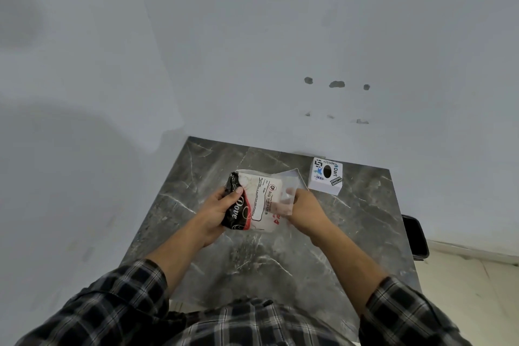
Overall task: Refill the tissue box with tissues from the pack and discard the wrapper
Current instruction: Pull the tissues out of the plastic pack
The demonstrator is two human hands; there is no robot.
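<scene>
Checked sleeves (pixel 118 298) frame the bottom of the view, and the tissue pack (pixel 252 201) is held just above the marbled surface (pixel 351 233). Its dark printed end is clamped by the left hand (pixel 217 211), thumb on top. The loose clear end of the wrapper (pixel 289 187) is pinched by the fingers (pixel 290 192) of the right hand (pixel 307 212). Opening the pack appears to be the step in hand (no tissues are out yet). Next, the wrapper must be parted and the stack drawn out toward the tissue box (pixel 325 175), which stands near the far right, its dark oval opening facing up. A dark bin (pixel 415 236) sits beyond the right edge.
</scene>
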